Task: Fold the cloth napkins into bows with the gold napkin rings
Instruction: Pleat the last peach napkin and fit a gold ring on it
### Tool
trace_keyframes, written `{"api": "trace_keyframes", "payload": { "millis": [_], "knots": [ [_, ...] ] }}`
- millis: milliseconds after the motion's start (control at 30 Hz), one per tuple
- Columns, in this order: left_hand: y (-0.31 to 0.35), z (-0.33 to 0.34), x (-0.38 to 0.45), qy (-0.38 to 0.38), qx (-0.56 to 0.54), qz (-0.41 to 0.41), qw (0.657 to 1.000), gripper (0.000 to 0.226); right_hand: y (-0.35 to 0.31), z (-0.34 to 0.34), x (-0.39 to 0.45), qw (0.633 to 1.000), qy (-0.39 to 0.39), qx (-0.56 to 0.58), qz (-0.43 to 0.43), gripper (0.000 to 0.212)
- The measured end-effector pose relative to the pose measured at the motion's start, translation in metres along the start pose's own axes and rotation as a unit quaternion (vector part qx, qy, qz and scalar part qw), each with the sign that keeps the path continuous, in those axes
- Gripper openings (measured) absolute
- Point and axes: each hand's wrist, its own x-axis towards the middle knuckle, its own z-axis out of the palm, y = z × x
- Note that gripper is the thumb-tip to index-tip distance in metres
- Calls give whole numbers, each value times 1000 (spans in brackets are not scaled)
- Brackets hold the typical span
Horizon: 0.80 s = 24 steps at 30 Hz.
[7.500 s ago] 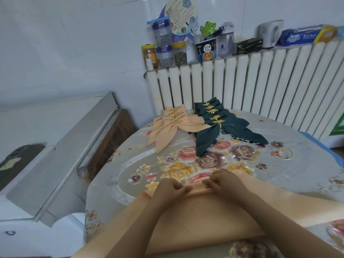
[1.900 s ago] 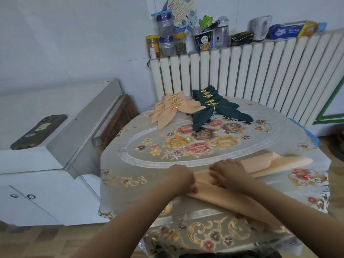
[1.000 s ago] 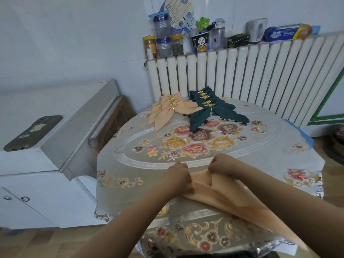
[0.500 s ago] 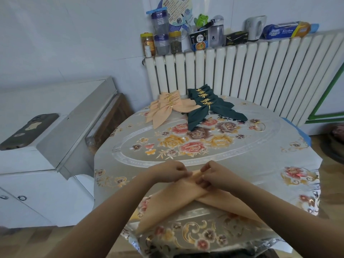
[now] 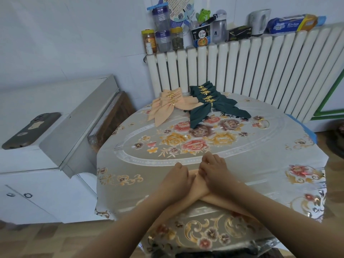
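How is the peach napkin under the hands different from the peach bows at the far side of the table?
The peach napkin lies at the near edge, gathered at its middle under the left hand and right hand, with no ring on it visible. The peach bows lie untouched at the far side, stacked, each cinched by a gold ring with its tails fanned out. Both are the same peach cloth.

The tablecloth (image 5: 119, 164) is silvery grey with pink, orange and mauve roses and gold scrolls; the napkin (image 5: 199, 187) under the hands is peach, as are the finished bows (image 5: 167, 107), the others (image 5: 210, 107) dark green with gold rings; the radiator (image 5: 260, 71) is white
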Motion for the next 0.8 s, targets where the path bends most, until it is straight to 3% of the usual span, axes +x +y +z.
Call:
{"api": "trace_keyframes", "payload": {
  "millis": [100,167,267,400,501,634,701,801],
  "knots": [
    [-4,14,-4,73,0,62,995,30,-3,7,-8,996,90,0,-2,16],
    [-12,19,-1,72,-24,53,996,27,-3,6,-10,992,124,5,-30,13],
    [-20,19,-1,68,-25,69,995,20,3,2,-17,987,102,10,-126,17],
    [-20,19,-4,77,-3,87,993,22,13,-6,-33,989,18,25,-146,43],
    [-14,26,-4,55,75,138,986,37,19,-9,-40,987,-53,10,-148,60],
    [-9,37,-21,-28,146,145,978,90,24,-8,-47,979,-88,-47,-177,83],
    [-13,36,-22,-49,162,157,973,94,28,-8,-47,978,-69,-50,-192,78],
    [-19,28,-14,-51,154,167,972,72,32,-10,-43,976,-4,5,-218,53]
  ]
}}
